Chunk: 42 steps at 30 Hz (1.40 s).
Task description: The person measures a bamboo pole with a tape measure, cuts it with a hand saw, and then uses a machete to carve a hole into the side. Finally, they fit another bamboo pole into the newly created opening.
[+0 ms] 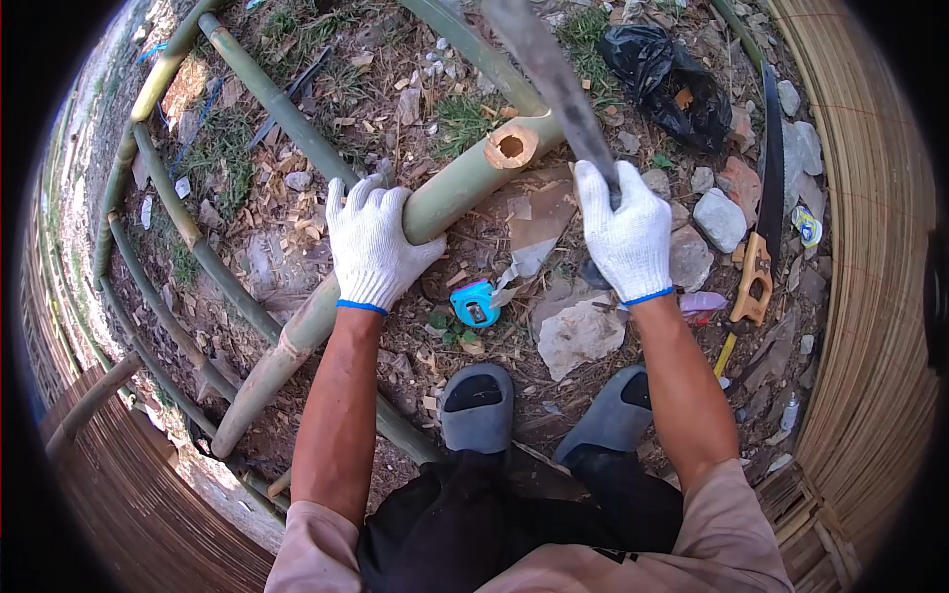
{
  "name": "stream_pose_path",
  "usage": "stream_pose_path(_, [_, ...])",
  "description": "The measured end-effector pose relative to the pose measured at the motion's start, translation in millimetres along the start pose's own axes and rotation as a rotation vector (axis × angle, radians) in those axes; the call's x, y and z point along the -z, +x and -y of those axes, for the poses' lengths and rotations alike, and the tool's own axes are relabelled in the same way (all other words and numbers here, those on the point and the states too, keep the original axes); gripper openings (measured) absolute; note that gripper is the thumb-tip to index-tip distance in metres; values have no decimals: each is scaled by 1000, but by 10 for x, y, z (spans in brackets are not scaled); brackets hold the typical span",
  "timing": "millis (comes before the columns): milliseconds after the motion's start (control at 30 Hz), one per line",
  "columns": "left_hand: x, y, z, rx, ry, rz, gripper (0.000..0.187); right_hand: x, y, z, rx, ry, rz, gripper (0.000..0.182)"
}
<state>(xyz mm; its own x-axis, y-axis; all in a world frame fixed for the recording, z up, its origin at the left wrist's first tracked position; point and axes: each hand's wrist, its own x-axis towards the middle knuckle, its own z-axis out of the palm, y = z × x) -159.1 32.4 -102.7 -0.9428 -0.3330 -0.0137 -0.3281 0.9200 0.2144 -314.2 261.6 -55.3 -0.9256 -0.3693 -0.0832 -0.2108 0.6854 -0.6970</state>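
Our left hand [381, 242] white-gloved, back turned up, fingers curled over and slightly spread, thumb splayed toward our right hand [631, 237]. Right gloved alike, clenched in grip, thumb along inner side. Wrists [358, 324] nearly straight below blue cuffs [649, 296]. We reach forward, left forearm [336, 415] and right forearm [684, 385] bare, well apart, both slanting inward; short sleeves [727, 514] cover upper arms.

A thick green bamboo pole [460, 194] is set diagonally, a pale-rimmed round hole [511, 147] cut near its far end. A blurred grey blade [557, 84] is held aslant by that end.
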Motion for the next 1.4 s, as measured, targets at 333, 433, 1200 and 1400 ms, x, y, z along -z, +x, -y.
stream_pose_path(333, [36, 42, -34, 26, -27, 29, 67, -211, -131, -288, 39, -201, 203, 33])
stream_pose_path(433, [71, 5, -32, 12, -34, 17, 67, -322, -352, -336, 199, -285, 161, 45])
stream_pose_path(1200, [66, -49, -26, -14, -16, 47, 67, -640, -496, -324, 155, -564, 98, 15])
stream_pose_path(1400, [39, -33, -15, 23, -25, 60, 67, -294, -440, 333, 498, -23, -276, 38])
